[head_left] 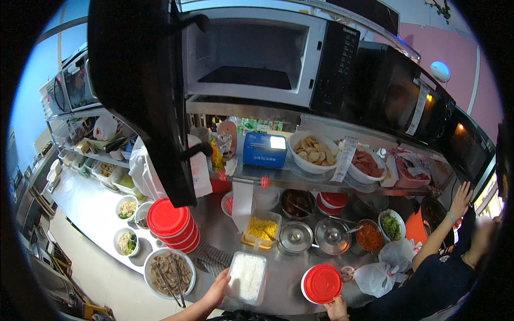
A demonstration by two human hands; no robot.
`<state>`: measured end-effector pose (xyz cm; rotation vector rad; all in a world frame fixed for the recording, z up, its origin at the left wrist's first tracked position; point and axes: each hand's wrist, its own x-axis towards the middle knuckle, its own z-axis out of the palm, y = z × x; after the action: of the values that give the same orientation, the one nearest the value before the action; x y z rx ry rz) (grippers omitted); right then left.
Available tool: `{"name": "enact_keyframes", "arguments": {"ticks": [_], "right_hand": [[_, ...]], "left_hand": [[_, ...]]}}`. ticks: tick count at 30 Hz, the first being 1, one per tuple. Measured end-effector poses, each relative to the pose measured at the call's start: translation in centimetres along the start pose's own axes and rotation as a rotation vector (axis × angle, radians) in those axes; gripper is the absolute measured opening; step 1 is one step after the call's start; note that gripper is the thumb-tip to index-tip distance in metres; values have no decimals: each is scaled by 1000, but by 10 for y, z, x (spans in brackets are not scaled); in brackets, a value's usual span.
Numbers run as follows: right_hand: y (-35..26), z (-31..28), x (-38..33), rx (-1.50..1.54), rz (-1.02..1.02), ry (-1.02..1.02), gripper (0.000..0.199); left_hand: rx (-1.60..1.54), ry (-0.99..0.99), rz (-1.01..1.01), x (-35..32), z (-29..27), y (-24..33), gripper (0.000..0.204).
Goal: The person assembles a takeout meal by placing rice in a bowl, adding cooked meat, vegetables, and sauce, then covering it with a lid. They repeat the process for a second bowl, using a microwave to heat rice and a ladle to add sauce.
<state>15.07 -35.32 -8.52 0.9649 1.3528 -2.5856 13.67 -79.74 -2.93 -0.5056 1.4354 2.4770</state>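
Note:
My left hand (218,289) grips the left side of a clear rectangular container of white rice (247,277), held level at the front edge of the steel counter. My right hand (337,309) has its fingers closed on the near rim of a white round tub with a red lid (322,283). To the left of the rice stands a bowl of sliced grey-brown meat (170,274) with dark tongs (172,283) lying in it. A dark striped cloth (212,258) lies between that bowl and the rice.
An open microwave (254,56) is overhead, its black door (142,107) hanging down at left. Red-lidded tubs (172,224) are stacked nearby. Behind stand yellow corn (262,229), lidded pots (332,236) and orange shreds (369,235). A co-worker's hand (460,202) reaches up at right, by plastic bags (381,278).

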Motion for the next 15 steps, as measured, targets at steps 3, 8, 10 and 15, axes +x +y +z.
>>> {"name": "enact_keyframes", "arguments": {"ticks": [3, 8, 10, 15], "right_hand": [[-57, 81, -24, -61, -48, -225, 28], [-188, 282, -83, -297, -195, -526, 33], [-227, 374, -99, -292, -241, -601, 34], [-279, 560, -119, -361, -585, -833, 33]], "left_hand": [[-51, -12, -42, -3, 2, 2, 57], [20, -83, -46, -5, 4, 6, 60], [-22, -111, -58, -5, 4, 6, 60], [73, -151, -34, 1, -4, -2, 62]]}}
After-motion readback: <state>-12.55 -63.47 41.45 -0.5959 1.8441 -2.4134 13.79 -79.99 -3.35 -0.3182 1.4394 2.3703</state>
